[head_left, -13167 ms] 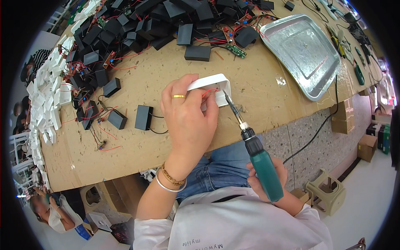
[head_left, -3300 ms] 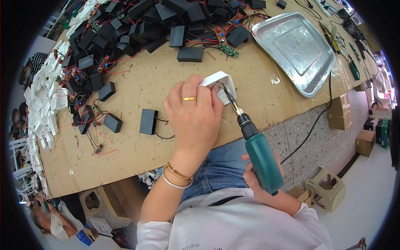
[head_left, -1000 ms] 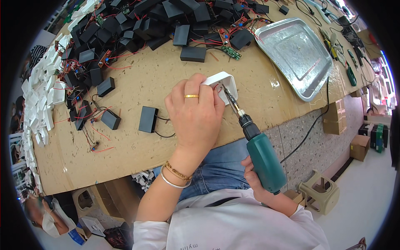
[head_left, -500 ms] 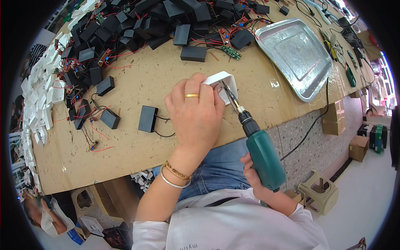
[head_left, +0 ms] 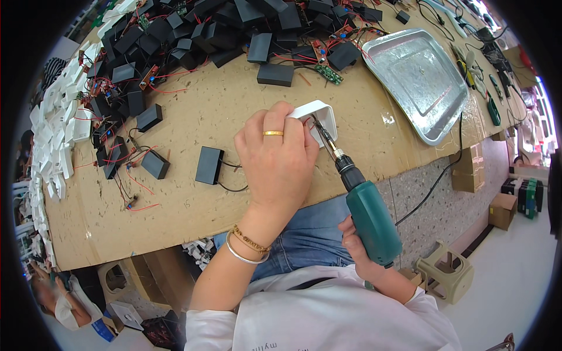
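My left hand (head_left: 278, 158) is closed round a white plastic housing (head_left: 328, 119), tilted so that its open side faces right. My right hand (head_left: 358, 248) grips a green electric screwdriver (head_left: 374, 222) from below, and most of its fingers are hidden behind the tool. The screwdriver's tip reaches into the housing; what it touches inside is too small to tell. A bit of red wire shows by the tip. Just left of my left hand lies a black box (head_left: 209, 165), its two black leads running under that hand.
Black boxes (head_left: 275, 75) with wires and circuit boards are heaped at the back and left. White housings (head_left: 51, 131) line the left edge. A metal tray (head_left: 424, 88) lies at the right, near hand tools (head_left: 468, 70). A power cord (head_left: 434, 182) hangs over the table's edge.
The view has shifted very slightly. Both hands keep their grip, and the screwdriver's tip stays inside the white housing.
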A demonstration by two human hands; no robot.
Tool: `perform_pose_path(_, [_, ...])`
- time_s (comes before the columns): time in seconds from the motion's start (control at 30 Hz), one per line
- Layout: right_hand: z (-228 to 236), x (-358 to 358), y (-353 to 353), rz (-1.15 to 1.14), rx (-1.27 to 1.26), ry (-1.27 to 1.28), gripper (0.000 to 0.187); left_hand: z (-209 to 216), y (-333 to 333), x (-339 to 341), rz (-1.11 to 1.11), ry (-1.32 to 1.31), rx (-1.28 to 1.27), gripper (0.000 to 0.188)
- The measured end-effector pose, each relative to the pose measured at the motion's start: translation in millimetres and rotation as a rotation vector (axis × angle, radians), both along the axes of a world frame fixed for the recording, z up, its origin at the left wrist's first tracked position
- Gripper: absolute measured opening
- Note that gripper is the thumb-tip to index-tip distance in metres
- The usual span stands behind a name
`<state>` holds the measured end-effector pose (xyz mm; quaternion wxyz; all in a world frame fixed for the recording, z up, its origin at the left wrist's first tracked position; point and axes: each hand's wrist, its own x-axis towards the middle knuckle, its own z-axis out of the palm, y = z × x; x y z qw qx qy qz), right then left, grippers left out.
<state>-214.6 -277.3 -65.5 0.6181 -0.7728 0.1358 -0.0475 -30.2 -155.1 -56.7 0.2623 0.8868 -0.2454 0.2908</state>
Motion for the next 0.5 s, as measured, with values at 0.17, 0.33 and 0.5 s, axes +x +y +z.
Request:
perform_pose_path(0.17, [-2.4, -2.2, -2.9, 0.038, -0.065, 0.008, 0.039, 0.2, -0.1, -0.9, 0.000, 0.005, 0.000, 0.015])
perform_pose_path(0.33, [-1.7, 1.8, 0.2, 0.010, -0.045, -0.072, 0.040, 0.6, -0.2, -0.7, -0.006, 0.003, -0.002, 0.016])
perform_pose_path(0.5, [3.2, 3.6, -2.6, 0.033, -0.053, -0.128, 0.040, 1.1, 1.0, -0.2, -0.006, 0.004, -0.006, 0.015])
